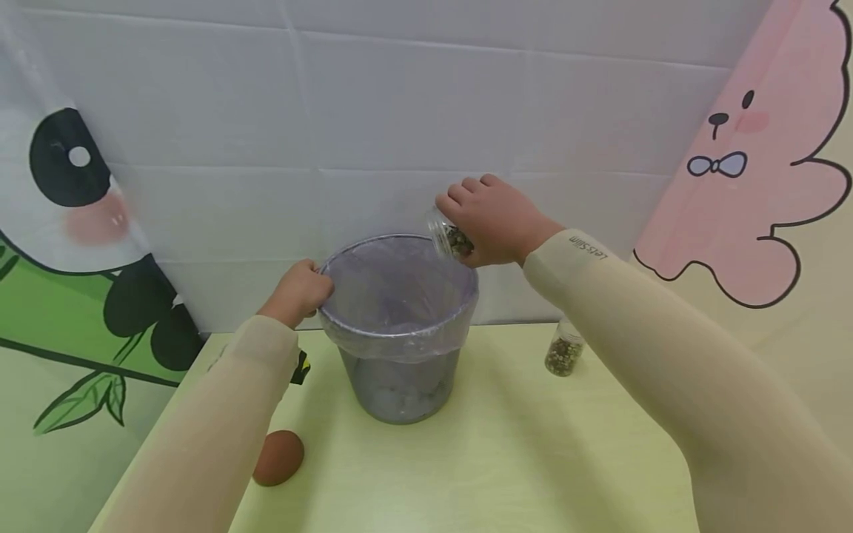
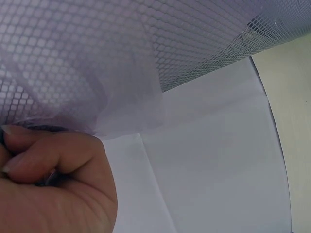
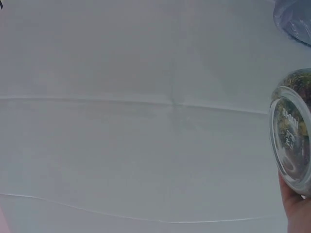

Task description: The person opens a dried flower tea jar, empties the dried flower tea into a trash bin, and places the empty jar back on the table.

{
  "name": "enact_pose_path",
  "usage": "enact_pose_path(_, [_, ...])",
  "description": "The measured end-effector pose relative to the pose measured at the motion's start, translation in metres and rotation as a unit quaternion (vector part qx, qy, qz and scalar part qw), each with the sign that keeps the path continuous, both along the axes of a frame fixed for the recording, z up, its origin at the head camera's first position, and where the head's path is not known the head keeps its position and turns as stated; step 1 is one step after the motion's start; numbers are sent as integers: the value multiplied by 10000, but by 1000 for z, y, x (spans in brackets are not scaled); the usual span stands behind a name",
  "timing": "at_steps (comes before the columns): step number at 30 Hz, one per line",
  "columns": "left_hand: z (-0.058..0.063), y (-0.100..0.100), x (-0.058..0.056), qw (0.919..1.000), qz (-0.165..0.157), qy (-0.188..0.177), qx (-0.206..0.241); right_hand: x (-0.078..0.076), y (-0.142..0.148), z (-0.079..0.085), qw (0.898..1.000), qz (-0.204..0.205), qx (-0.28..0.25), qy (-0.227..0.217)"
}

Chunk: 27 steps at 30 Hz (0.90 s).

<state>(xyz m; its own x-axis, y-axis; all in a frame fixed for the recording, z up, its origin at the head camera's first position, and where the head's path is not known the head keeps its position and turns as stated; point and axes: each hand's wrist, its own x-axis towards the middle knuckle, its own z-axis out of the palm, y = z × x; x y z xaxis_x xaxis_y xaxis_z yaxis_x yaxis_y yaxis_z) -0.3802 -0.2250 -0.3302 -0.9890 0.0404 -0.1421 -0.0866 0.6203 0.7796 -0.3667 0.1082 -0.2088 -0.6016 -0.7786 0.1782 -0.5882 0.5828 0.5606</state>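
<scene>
A mesh trash bin (image 1: 400, 389) lined with a translucent purplish bag (image 1: 406, 344) stands upright on the table. My left hand (image 1: 300, 291) grips its left rim, with the fingers curled over the bag's edge; the left wrist view shows the mesh and bag beside that hand (image 2: 63, 182). Over the bin's right rim, my right hand (image 1: 496, 222) holds a clear glass jar (image 1: 445, 235) tilted with its mouth toward the bin. Dark greenish-brown bits lie inside it. The right wrist view shows the jar's base (image 3: 290, 138) and a little of the hand (image 3: 297, 211).
A second clear jar (image 1: 563, 355) of mixed bits stands to the right, partly behind my right sleeve. A reddish-brown rounded object (image 1: 278, 457) lies at the left, near a small black-and-yellow thing (image 1: 301, 368) partly hidden by my left sleeve. A white sheet (image 1: 413, 111) hangs behind the bin.
</scene>
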Motion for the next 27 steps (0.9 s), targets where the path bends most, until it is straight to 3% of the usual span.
enact_pose_path(27, [0, -3, -9, 10000, 43, 28, -40, -7, -11, 1, 9921, 541, 879, 707])
